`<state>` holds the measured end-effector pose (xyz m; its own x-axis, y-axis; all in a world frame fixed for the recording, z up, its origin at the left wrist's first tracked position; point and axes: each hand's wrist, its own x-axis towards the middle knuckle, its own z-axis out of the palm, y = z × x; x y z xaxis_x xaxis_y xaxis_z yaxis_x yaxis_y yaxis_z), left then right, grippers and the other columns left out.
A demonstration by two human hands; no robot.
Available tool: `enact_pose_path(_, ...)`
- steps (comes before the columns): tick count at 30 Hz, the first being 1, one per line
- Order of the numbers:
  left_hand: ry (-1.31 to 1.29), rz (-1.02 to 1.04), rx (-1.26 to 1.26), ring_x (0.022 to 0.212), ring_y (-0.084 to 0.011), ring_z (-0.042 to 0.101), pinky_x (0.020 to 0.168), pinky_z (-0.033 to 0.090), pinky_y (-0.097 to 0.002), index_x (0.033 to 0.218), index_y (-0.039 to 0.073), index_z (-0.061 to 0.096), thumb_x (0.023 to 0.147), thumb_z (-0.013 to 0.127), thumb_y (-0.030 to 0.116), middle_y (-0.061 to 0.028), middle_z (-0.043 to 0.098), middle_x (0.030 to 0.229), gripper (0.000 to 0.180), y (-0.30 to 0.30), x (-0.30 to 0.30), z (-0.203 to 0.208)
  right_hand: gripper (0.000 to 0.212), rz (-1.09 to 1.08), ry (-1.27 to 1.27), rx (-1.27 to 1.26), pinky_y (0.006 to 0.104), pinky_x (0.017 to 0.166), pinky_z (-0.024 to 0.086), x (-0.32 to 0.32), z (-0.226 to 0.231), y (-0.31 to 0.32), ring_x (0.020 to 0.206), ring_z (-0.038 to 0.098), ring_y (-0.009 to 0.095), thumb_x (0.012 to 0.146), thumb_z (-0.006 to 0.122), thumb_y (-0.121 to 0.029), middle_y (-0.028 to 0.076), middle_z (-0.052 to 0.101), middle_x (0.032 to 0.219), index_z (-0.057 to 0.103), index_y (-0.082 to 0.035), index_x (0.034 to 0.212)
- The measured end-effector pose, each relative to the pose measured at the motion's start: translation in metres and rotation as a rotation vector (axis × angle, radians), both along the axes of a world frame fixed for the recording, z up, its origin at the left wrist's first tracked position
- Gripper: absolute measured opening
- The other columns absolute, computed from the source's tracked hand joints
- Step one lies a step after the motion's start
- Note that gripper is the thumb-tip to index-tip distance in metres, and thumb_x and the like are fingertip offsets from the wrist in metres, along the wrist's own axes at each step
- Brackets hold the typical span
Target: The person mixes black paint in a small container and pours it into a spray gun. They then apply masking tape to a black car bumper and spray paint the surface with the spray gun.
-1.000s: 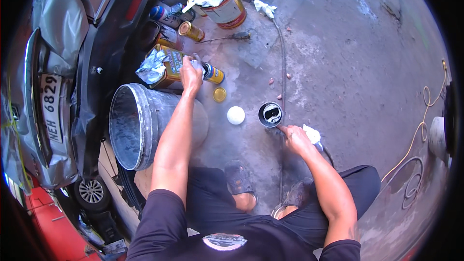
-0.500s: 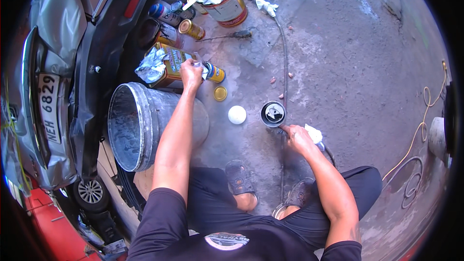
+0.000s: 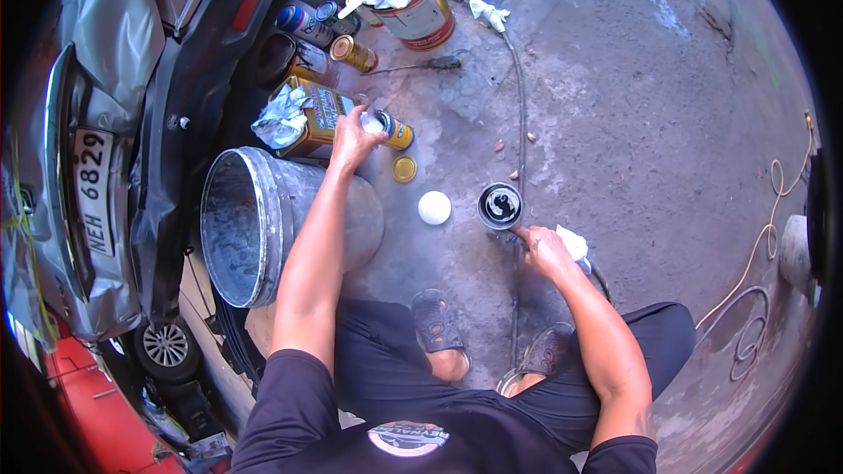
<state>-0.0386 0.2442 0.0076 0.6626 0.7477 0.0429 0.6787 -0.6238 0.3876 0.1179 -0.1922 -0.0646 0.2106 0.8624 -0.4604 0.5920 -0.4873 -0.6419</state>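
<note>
Between clamped left fingers [image 3: 353, 121] sits a whitish object [image 3: 372, 125]; clamped right fingers [image 3: 529, 234] hold a dark cup [image 3: 497, 226] ahead

Our left arm [image 3: 316, 272] reaches far out in front of us, almost straight, with just a little bend at the elbow. At the end of it, our left hand [image 3: 356, 139] has its thumb and fingers curled toward each other in a pinch. Our right arm [image 3: 610, 329] bends more and slants in toward the middle. Our right hand [image 3: 548, 250] is closer to us, back side up, with its fingers curled in. The hands are well apart. Our legs [image 3: 386, 342] are bent, and our feet [image 3: 450, 362] are between our knees.
</note>
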Motion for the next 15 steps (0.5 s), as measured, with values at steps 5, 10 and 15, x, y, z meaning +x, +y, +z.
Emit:
enact_pose_path(5,0.057,0.002,-0.084,0.098,-0.0361,0.075,0.088,0.058,-0.0437,0.127,-0.002,0.069,0.071,0.081,0.009,-0.0257,0.076,0.1,0.058,-0.018,0.016,0.018,0.079,-0.008,-0.005,0.018,0.0518,0.091,0.057,0.001,-0.004,-0.006,0.105,0.07,0.041,0.075,0.062,0.005,0.022,0.071,0.106,0.06,-0.025,0.148)
enact_pose_path(10,0.016,0.179,-0.126,0.096,-0.0383,0.076,0.085,0.058,-0.0438,0.116,-0.001,0.074,0.076,0.074,0.005,-0.026,0.076,0.098,0.04,-0.022,0.023,0.02,0.079,-0.007,-0.002,0.015,0.0521,0.091,0.057,0.002,-0.001,-0.004,0.104,0.07,0.041,0.075,0.062,0.005,0.022,0.071,0.105,0.06,-0.024,0.148)
enact_pose_path(15,0.001,0.25,-0.082,0.093,-0.0412,0.075,0.084,0.057,-0.0453,0.103,0.0,0.078,0.079,0.074,0.007,-0.0258,0.076,0.096,0.025,-0.01,0.018,-0.007,0.078,-0.024,0.012,0.022,0.0522,0.09,0.057,0.001,0.001,-0.003,0.103,0.07,0.042,0.074,0.061,0.005,0.022,0.071,0.104,0.06,-0.023,0.147)
